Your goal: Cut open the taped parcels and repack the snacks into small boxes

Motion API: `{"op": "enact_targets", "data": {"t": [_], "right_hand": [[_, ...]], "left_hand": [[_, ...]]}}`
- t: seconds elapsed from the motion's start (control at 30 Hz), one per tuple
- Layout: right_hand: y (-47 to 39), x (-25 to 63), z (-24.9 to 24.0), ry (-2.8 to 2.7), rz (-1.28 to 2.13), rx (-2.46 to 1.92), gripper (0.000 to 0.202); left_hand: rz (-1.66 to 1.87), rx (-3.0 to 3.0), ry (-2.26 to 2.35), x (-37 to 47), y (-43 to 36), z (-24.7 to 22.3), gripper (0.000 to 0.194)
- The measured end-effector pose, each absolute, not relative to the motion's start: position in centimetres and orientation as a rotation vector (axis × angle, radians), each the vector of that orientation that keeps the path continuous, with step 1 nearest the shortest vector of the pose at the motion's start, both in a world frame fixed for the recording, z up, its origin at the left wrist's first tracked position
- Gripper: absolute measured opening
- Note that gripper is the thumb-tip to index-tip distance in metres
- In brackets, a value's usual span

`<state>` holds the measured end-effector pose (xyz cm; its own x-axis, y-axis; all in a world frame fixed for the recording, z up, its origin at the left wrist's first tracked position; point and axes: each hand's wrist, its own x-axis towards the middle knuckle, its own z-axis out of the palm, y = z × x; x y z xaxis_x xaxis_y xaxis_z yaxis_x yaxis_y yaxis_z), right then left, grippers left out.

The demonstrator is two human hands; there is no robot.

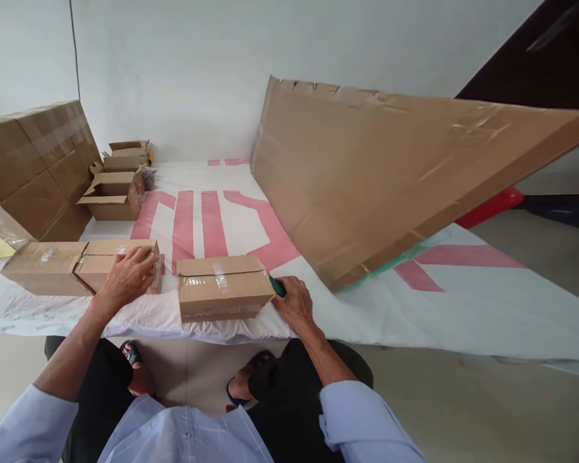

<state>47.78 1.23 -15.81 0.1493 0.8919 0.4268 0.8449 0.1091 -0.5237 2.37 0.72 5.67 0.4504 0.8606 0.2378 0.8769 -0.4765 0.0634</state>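
My left hand (pixel 131 273) rests on the right end of a closed cardboard box (pixel 101 249), its fingers bent and a little apart on the top. That box stands end to end with another closed cardboard box (pixel 43 263). Just to the right, across a narrow gap, lies a third closed box (pixel 226 292), with clear tape across its top seam. At this box's right end, my right hand (pixel 295 305) is closed around a dark green tool (pixel 277 287). Most of the tool is hidden by the fingers, so its kind does not show.
A large cardboard sheet (pixel 367 180) leans slanting over the right side of the table (pixel 390 328), which has a white and pink cover. Big stacked cartons (pixel 43 167) stand at the left. Open small boxes (pixel 113 196) sit behind. A red object (pixel 492 207) shows beyond the sheet.
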Motion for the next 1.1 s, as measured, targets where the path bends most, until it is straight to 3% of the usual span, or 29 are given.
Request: {"op": "enact_targets", "data": {"t": [0.2,0.4,0.5,0.63,0.9,1.1], "right_hand": [[1.2,47.7,-15.6,-1.573,0.171,-1.663,0.027],[0.7,45.6,-13.3,-1.171,0.641,-1.483,0.053],[0.2,43.4,-11.7,-1.085,0.828,-1.361,0.055],[-1.2,40.3,-10.5,-1.070,0.809,-1.330,0.052],[-3.0,37.8,-9.3,-1.088,0.931,-1.266,0.054],[-1.5,41.4,-2.2,-1.376,0.930,-1.273,0.052]], "left_hand": [[-0.603,-2.519,-1.708,0.8,-1.3,5.4,0.024],[-1.374,-2.873,-1.833,5.3,-2.2,1.8,0.038],[-1.802,-2.900,-1.984,7.1,-1.2,-0.4,0.051],[-2.259,-2.817,-2.002,7.2,-1.0,-1.0,0.057],[-2.265,-2.622,-2.158,4.3,-3.6,0.3,0.053],[-2.367,-2.564,-2.228,4.6,-3.1,-0.2,0.046]]}}
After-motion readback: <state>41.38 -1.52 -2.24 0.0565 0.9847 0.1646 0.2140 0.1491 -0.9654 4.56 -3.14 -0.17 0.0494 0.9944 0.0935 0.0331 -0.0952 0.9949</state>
